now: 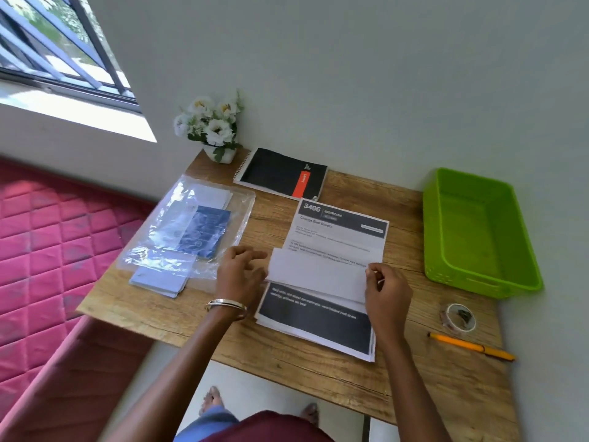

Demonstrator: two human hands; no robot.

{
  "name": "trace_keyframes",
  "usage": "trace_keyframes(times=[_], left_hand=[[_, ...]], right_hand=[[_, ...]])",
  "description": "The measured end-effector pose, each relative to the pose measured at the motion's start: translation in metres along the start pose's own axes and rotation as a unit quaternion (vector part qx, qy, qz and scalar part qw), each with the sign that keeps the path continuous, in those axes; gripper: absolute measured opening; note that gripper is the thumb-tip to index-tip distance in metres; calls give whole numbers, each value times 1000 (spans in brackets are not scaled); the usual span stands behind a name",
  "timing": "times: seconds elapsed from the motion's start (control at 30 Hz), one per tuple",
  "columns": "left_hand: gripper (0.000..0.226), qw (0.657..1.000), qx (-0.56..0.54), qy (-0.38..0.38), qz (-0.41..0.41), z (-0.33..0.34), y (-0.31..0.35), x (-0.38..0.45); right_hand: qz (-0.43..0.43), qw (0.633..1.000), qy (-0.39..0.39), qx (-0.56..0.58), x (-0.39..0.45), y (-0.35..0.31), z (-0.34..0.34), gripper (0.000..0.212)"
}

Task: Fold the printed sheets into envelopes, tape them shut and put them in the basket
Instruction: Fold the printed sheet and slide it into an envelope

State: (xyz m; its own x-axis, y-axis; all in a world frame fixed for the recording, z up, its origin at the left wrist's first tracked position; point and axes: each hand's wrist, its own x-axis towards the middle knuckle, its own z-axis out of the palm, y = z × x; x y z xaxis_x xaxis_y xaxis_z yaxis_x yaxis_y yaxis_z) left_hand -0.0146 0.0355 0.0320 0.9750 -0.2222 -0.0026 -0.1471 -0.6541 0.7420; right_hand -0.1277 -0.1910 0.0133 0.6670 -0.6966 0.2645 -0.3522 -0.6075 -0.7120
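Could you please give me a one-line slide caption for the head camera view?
Both hands, left hand and right hand, fold a printed sheet on the wooden table, green basket alongside.

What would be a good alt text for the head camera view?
Two hands, left hand and right hand, fold a printed sheet on a stack of sheets at a wooden table. An empty green basket, tape roll and orange pen lie to the right.
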Motion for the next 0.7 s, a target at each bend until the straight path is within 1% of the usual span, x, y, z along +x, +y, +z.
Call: trace_keyframes(times=[0.07, 0.13, 0.23, 0.3, 0.33, 0.4, 0.5, 0.57, 0.6, 0.63, 0.7], left_hand=[[25, 999, -21, 27, 27, -22, -14, 1], [24, 997, -36, 61, 35, -48, -34, 2], [21, 992, -39, 117, -13, -83, -70, 1], [19, 991, 0, 132, -26, -103, -96, 1], [20, 991, 23, 130, -10, -112, -108, 1], [22, 991, 70, 102, 54, -127, -131, 3], [10, 971, 169, 65, 156, -139, -157, 5], [23, 951, 212, 59, 219, -141, -166, 7], [26, 940, 230, 62, 245, -141, -169, 8], [26, 929, 244, 66, 269, -140, -172, 10], [19, 913, 250, 72, 315, -138, -180, 16]], right_hand=[[-18, 999, -11, 24, -6, -24, 8, 13], [-32, 997, -47, 58, -15, -54, 23, 13], [-92, 983, -136, 88, -32, -101, 58, 12], [-157, 963, -200, 84, -43, -127, 84, 13], [-183, 954, -227, 75, -48, -138, 96, 15], [-221, 937, -265, 51, -57, -156, 118, 20], [-264, 922, -283, -14, -67, -168, 147, 33], [-265, 915, -299, -58, -72, -171, 158, 40], [-261, 912, -308, -74, -74, -172, 162, 42], [-257, 910, -313, -87, -76, -172, 164, 43], [-253, 911, -309, -101, -80, -171, 168, 43]])
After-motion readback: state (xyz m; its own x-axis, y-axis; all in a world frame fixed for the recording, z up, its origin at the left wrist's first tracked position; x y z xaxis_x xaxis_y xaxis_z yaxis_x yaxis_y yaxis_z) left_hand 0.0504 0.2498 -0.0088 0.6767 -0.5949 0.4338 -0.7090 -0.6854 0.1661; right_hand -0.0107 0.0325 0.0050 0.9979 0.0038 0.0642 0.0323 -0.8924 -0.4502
